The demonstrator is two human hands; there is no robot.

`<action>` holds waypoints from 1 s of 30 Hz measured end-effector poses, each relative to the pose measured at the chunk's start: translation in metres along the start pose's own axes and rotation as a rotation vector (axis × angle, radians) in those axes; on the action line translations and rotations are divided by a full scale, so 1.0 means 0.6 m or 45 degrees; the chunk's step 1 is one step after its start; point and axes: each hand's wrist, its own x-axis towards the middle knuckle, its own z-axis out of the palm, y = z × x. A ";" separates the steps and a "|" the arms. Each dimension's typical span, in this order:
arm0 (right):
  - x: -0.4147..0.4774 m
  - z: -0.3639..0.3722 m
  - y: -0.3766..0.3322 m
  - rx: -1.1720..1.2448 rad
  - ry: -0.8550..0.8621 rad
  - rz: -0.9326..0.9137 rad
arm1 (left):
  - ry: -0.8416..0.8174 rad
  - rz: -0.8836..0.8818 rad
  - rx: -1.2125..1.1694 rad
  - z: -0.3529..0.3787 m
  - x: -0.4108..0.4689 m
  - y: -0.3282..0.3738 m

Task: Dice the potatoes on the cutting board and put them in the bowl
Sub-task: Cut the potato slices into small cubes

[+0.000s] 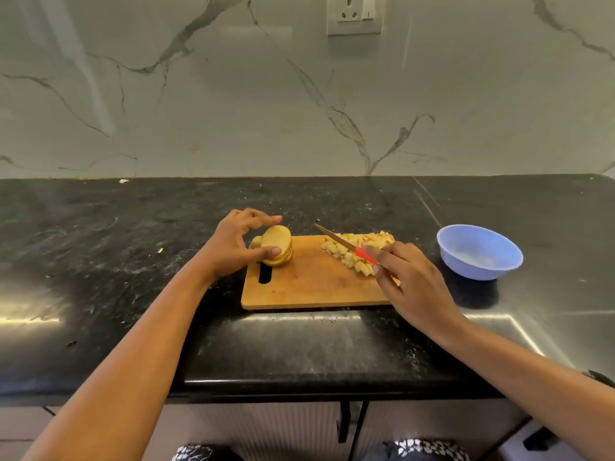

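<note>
The stack of potato slices (pixel 277 245) sits on the left end of the cutting board (pixel 309 287), just behind the slot hole in it. The slices are flat, oval and pale yellow. The stack leans, so its top face tips up and toward the person. A small potato bit peeks out on its left side.

The left hand (pixel 233 244) cups round the stack. The thumb touches the near side. The other fingers bend over the far side, and I cannot tell if they touch it.

A pile of potato cubes (pixel 357 257) lies on the far right part of the board. The pile is long and runs from far to near.

The right hand (pixel 409 281) grips the red handle of a knife (pixel 346 243). The thin shiny blade points away and to the left, over the pile of cubes.

The board is brown wood, a rectangle lying long from left to right. It rests on a shiny black speckled counter (pixel 133 244). A round light blue bowl (pixel 466 269) stands on the counter, right of the board and apart from it. Behind is a white marble wall (pixel 199 111) with grey lines and a wall socket (pixel 354 15).
</note>
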 end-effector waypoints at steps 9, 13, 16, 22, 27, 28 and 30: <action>0.004 0.004 -0.001 0.027 -0.028 -0.001 | -0.052 -0.088 0.055 -0.005 -0.001 -0.004; 0.003 0.004 -0.004 0.024 -0.040 0.003 | -0.033 -0.096 0.025 -0.004 -0.005 0.002; 0.001 0.004 -0.005 0.023 -0.044 0.003 | -0.061 -0.140 0.043 -0.004 -0.007 0.007; 0.000 0.003 -0.004 0.009 -0.051 0.004 | -0.070 -0.053 0.112 -0.004 -0.011 0.007; 0.002 0.004 -0.004 0.004 -0.059 0.010 | 0.001 0.028 0.174 -0.003 -0.015 0.009; 0.002 0.004 -0.005 0.001 -0.059 0.013 | 0.013 0.026 0.165 -0.003 -0.015 0.010; 0.001 0.003 -0.005 -0.001 -0.059 0.015 | 0.027 0.034 0.135 -0.001 -0.015 0.007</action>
